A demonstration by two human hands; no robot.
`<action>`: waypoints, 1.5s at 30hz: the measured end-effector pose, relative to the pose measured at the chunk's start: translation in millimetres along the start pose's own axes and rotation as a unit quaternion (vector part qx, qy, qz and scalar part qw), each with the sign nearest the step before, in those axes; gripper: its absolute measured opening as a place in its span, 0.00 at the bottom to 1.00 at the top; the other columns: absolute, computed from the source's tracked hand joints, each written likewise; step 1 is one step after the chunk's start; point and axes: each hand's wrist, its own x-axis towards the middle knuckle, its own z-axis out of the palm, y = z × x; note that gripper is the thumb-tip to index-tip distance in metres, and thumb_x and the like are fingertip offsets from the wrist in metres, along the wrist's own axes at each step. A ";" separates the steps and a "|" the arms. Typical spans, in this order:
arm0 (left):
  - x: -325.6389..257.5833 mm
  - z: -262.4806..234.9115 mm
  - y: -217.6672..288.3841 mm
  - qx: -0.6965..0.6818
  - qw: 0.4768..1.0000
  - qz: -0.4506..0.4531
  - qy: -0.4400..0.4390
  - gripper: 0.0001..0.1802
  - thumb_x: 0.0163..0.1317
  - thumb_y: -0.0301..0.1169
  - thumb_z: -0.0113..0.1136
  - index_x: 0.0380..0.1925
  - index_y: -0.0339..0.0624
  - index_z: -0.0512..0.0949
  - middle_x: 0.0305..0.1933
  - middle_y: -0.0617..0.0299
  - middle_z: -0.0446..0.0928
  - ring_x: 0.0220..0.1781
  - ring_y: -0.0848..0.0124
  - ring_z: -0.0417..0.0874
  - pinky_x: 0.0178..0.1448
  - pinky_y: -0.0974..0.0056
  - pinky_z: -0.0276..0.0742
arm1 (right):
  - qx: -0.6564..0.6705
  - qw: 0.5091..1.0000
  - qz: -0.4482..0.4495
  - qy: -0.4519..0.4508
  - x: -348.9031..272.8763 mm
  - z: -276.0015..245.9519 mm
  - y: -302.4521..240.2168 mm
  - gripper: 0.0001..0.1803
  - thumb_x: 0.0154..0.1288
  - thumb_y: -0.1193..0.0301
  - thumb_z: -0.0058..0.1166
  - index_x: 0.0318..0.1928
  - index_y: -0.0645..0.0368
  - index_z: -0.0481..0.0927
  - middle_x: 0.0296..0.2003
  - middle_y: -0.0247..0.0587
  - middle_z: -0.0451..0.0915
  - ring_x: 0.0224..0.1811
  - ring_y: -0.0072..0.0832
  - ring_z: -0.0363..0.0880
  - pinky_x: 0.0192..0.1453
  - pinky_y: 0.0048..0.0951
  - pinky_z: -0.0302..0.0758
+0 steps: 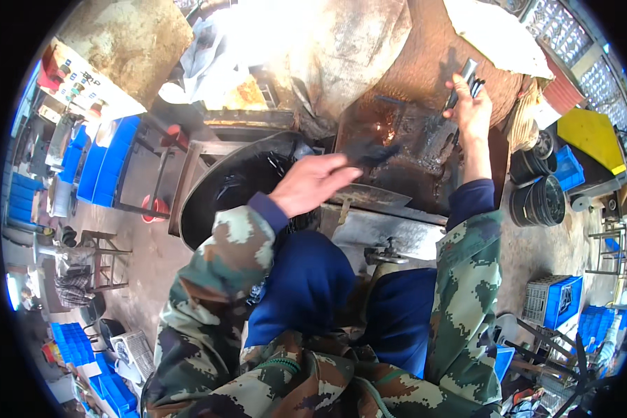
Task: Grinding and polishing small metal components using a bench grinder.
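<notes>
My right hand (472,115) is closed around several short dark metal pieces (475,85), one with a flat grey face, above the far right of a rusty, wet-looking bench (425,167). My left hand (317,182) is open, its fingers stretched to the right over the bench's near left edge. Just beyond those fingertips is a dark, motion-smeared shape (380,153); whether they touch it I cannot tell. Left of the bench, partly behind my left forearm, sits a big black basin (196,202) with glossy black pieces (240,184) inside.
A metal fitting (385,254) stands between my knees, below the bench edge. Black buckets (536,200) and a yellow panel (589,139) are at the right. Blue bins (108,160) and red buckets (155,209) stand at the left. Large sheets (359,42) cover the far side.
</notes>
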 end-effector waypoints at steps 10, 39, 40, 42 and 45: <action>95.0 47.8 21.1 0.174 0.970 0.168 -0.017 0.19 0.70 0.46 0.59 0.33 0.41 0.73 0.26 0.46 0.77 0.33 0.41 0.79 0.34 0.42 0.71 | 0.024 0.999 0.017 -0.029 0.5 2.2 -4.7 0.16 0.72 0.62 0.60 0.52 0.59 0.81 0.37 0.34 0.85 0.28 0.16 0.77 0.19 0.21 0.76; 110.1 76.8 26.6 0.046 0.984 0.169 0.028 0.16 0.70 0.39 0.60 0.33 0.37 0.70 0.25 0.43 0.74 0.33 0.40 0.76 0.35 0.46 0.69 | 0.052 0.993 0.066 -0.079 -3.6 -6.7 -14.1 0.17 0.71 0.61 0.61 0.54 0.56 0.81 0.38 0.32 0.85 0.36 0.16 0.80 0.22 0.20 0.78; 111.7 77.3 27.3 0.060 0.987 0.151 0.018 0.16 0.70 0.39 0.60 0.32 0.37 0.70 0.26 0.43 0.74 0.33 0.40 0.77 0.35 0.46 0.69 | 0.057 0.993 0.065 -0.080 -4.0 -7.6 -14.2 0.17 0.71 0.61 0.61 0.55 0.56 0.81 0.38 0.32 0.84 0.36 0.16 0.80 0.22 0.20 0.78; 115.5 78.0 30.2 0.076 0.989 0.124 -0.001 0.16 0.71 0.39 0.59 0.35 0.37 0.72 0.27 0.43 0.76 0.35 0.39 0.78 0.37 0.45 0.71 | 0.058 0.993 0.062 -0.078 -5.1 -8.5 -16.5 0.17 0.71 0.61 0.61 0.55 0.56 0.81 0.39 0.32 0.84 0.36 0.17 0.80 0.22 0.21 0.78; 127.8 87.7 28.2 0.016 0.990 0.141 0.000 0.14 0.71 0.38 0.58 0.41 0.36 0.75 0.28 0.42 0.77 0.33 0.40 0.78 0.38 0.48 0.73 | 0.061 0.994 0.062 -0.072 -5.7 -5.8 -17.9 0.18 0.71 0.61 0.61 0.55 0.56 0.81 0.38 0.33 0.84 0.36 0.17 0.80 0.21 0.21 0.77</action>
